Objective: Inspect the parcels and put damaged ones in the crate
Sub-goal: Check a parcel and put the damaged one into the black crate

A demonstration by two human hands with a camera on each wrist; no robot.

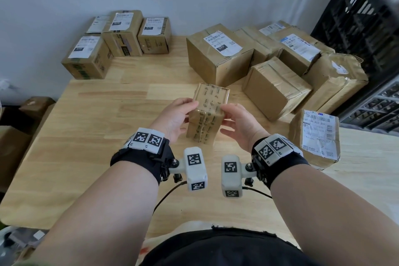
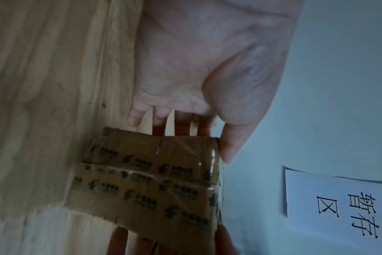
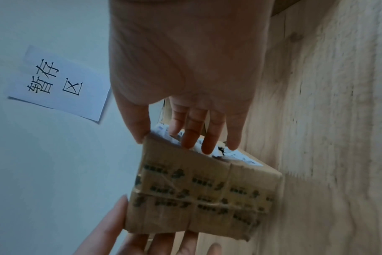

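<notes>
A small brown parcel, wrapped in printed clear tape, stands on end just above the wooden table. My left hand grips its left side, thumb on the top edge. My right hand grips the right side. In the left wrist view the left hand has its fingers behind the parcel. In the right wrist view the right hand has its fingers on a white label on the parcel. A black crate stands at the far right.
Several labelled parcels sit at the back left. Larger boxes crowd the back right, among them a crumpled one. Another labelled parcel lies at my right. A paper sign hangs on the wall.
</notes>
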